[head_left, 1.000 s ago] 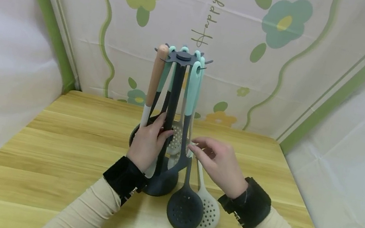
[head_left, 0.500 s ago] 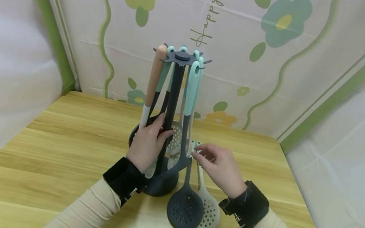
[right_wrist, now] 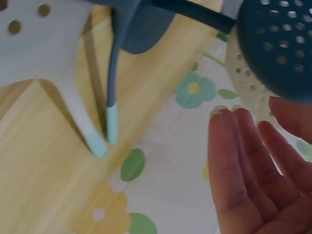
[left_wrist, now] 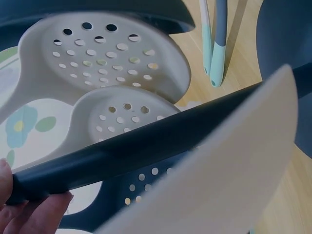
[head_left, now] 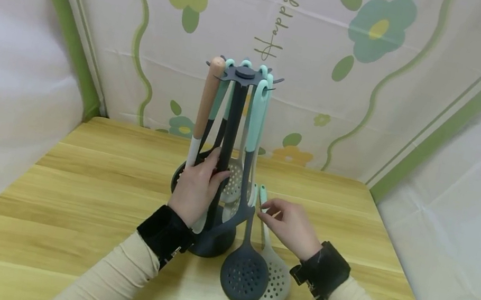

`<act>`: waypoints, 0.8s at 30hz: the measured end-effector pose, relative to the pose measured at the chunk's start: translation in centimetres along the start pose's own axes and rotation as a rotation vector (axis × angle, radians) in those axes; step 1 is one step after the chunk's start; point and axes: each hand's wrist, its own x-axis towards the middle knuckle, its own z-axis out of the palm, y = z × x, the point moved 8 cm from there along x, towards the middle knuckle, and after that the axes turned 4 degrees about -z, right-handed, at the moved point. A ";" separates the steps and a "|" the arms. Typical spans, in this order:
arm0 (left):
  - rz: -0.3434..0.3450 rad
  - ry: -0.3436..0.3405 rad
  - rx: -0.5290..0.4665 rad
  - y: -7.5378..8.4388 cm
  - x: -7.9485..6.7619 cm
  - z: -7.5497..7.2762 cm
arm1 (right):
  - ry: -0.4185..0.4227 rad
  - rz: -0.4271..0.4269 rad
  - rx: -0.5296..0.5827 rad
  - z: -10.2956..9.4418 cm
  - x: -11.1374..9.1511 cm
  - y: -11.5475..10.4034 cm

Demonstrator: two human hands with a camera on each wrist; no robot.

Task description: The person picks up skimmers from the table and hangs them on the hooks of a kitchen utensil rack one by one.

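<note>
In the head view, my left hand point(head_left: 196, 190) grips the black pole point(head_left: 232, 127) of an upright utensil stand, low down. The left wrist view shows its fingertips point(left_wrist: 48, 209) against the pole. Utensils hang around it, among them a wooden-handled one point(head_left: 207, 101) and a dark one with a teal handle point(head_left: 256, 120). Right of the base, a dark skimmer point(head_left: 244, 275) lies on the table, overlapping a pale grey skimmer point(head_left: 278, 285). My right hand point(head_left: 292, 226) hovers beside their handles, fingers bent loosely. In the right wrist view, nothing sits between its fingers point(right_wrist: 226, 161).
The stand's round dark base point(head_left: 215, 245) rests on a wooden table point(head_left: 63, 226). Its hooked top ring point(head_left: 245, 73) rises toward a flower-printed cloth point(head_left: 242, 5) at the back. White side sheets point(head_left: 461, 210) border the table left and right.
My right hand has drawn slightly right and down, away from the hanging utensils, uncovering more of the lying skimmers' teal handle ends. My left hand keeps its grip on the pole.
</note>
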 end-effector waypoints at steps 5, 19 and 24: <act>0.011 -0.001 0.001 0.1 0.0 0.1 | -0.028 0.031 -0.001 0.7 0.1 1.2; 0.034 0.016 0.025 0.2 -0.1 0.1 | -0.100 0.140 -0.050 3.0 0.3 4.8; 0.031 0.016 0.026 0.1 -0.1 0.1 | -0.118 0.165 -0.085 3.7 0.2 5.7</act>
